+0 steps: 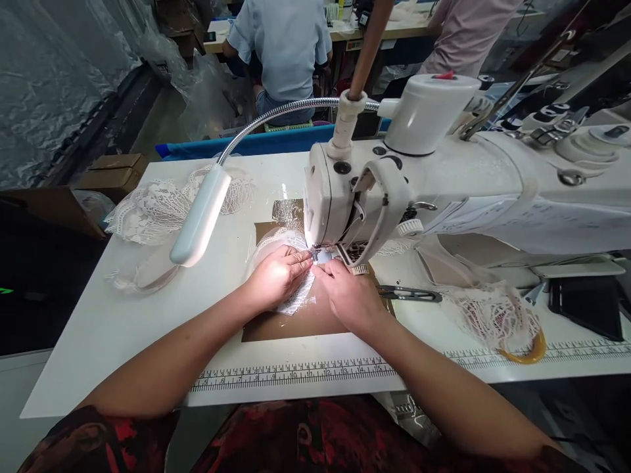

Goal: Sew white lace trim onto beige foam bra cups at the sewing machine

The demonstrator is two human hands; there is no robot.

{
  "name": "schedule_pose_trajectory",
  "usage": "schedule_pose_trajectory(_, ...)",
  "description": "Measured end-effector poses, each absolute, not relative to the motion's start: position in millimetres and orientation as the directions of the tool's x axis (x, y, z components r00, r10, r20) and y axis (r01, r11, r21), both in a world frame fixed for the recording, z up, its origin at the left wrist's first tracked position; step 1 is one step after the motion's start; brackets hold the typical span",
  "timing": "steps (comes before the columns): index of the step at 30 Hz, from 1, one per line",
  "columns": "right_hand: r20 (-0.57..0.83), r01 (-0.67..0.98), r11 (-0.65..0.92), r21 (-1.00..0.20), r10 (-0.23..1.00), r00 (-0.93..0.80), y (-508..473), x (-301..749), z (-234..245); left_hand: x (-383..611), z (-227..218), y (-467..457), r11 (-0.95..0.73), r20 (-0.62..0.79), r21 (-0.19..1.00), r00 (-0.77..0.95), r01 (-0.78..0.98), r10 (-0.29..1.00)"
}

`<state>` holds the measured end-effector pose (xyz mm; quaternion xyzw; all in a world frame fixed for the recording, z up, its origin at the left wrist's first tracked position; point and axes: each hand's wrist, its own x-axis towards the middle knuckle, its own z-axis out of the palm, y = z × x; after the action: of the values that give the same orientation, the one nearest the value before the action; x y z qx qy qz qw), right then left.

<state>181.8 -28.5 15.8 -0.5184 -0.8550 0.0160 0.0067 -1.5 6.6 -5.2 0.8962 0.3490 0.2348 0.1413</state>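
Note:
A small piece of white lace (297, 299) lies on a brown mat (305, 322) under the needle of a white sewing machine (444, 190). My left hand (276, 276) rests flat on the lace, fingers stretched toward the presser foot (318, 251). My right hand (348, 292) lies beside it on the right, fingers curled and pressing the lace edge close to the needle. A gooseneck lamp (200, 217) shines on the spot.
A heap of white lace (158, 207) sits at the table's back left. Thread snips (409, 293) lie right of my right hand. More lace with an amber elastic loop (497, 315) is further right, next to a dark phone (586, 305). Two people sit at tables behind.

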Motion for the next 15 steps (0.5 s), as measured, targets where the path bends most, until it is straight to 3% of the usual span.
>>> schedule_pose_trajectory(7,0.016,0.883,0.469,-0.031,0.883,-0.469,-30,183,10,-1,-14,10,-0.745,0.379,0.337,0.641,0.576,0.667)
schedule_pose_trajectory(15,0.078,0.867,0.493,-0.067,0.869,-0.488,-31,187,3,-3,-13,7,-0.637,0.271,0.286,0.577,0.716,0.77)
